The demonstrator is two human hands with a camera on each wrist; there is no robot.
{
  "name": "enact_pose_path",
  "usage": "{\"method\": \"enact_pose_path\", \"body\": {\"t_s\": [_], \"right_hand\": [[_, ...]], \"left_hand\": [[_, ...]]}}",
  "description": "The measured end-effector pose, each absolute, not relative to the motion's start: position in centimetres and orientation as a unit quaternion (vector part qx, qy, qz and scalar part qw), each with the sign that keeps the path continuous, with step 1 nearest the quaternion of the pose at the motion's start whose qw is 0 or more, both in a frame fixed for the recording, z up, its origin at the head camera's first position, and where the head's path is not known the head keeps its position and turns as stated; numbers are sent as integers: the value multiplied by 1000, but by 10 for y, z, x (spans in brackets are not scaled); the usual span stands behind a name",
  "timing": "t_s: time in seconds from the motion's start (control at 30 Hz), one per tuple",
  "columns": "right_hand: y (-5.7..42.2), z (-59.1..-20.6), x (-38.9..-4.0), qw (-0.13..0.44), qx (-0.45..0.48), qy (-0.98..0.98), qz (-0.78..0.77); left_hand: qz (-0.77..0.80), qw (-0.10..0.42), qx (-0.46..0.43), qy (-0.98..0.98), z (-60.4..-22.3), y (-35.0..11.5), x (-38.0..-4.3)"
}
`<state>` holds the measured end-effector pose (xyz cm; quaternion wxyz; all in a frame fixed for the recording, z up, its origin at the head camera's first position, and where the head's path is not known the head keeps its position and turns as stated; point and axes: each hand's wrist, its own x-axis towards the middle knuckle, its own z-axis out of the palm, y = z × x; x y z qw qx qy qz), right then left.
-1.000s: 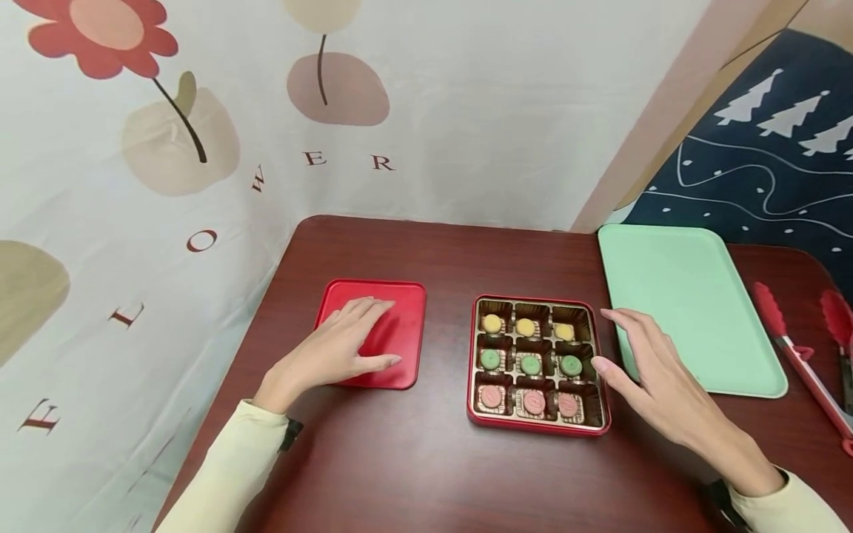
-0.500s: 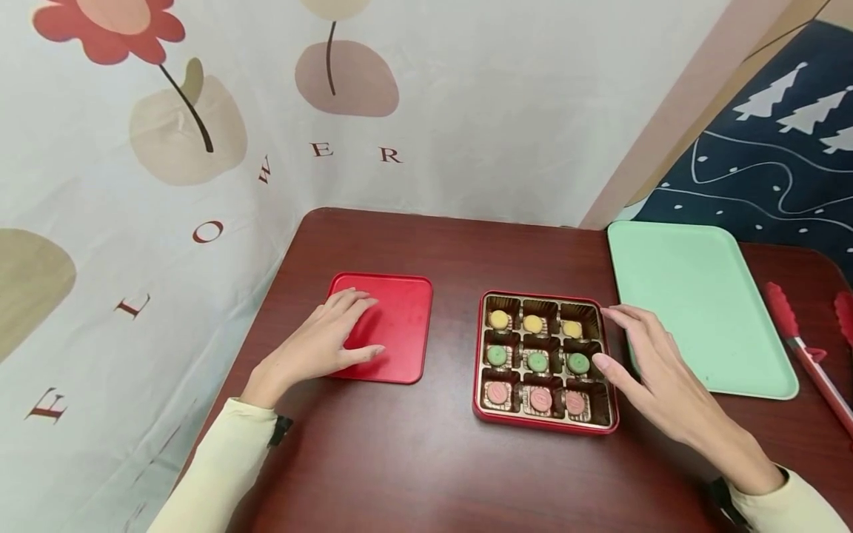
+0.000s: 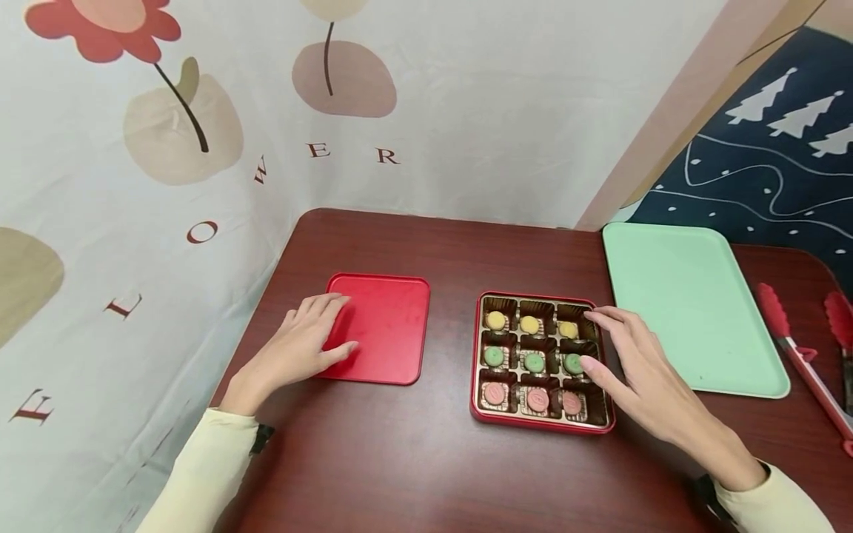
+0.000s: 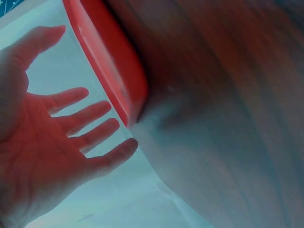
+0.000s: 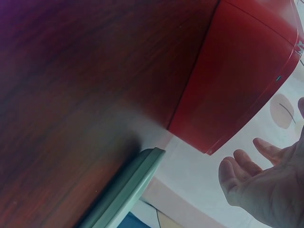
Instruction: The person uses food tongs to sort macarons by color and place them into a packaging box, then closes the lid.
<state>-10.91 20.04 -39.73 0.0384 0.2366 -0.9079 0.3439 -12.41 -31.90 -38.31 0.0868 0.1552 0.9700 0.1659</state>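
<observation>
A square red tin (image 3: 541, 425) holds a gold divided insert with nine compartments' worth of small round sweets in rows: yellow (image 3: 529, 325), green (image 3: 534, 363) and pink (image 3: 537, 400). Over the tin's right edge hovers my right hand (image 3: 643, 370), fingers spread, holding nothing; its fingertips overlap the right column in the head view. To the left lies a flat red lid (image 3: 389, 329). My left hand (image 3: 293, 348) is above the lid's left edge, thumb and fingers apart, palm empty in the left wrist view. The right wrist view shows the tin's side wall (image 5: 232, 71) beside my fingers.
A mint green tray (image 3: 693, 311) lies right of the tin, behind my right hand. Red-tipped tongs (image 3: 796, 355) rest at the far right of the brown table (image 3: 426, 474). A printed cloth (image 3: 500, 111) hangs along the table's back and left.
My left hand has drawn back leftward, from over the lid's middle to its left edge. My right hand has shifted slightly left over the tin's edge. Lid and tin stay put.
</observation>
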Motion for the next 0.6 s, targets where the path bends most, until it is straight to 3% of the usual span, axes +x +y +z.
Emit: {"method": "enact_pose_path", "body": {"t_s": [0.6], "right_hand": [[193,-394,-108,36,241,-908,340]], "left_hand": [[134,71,140,978,-393,-333,-118]]}}
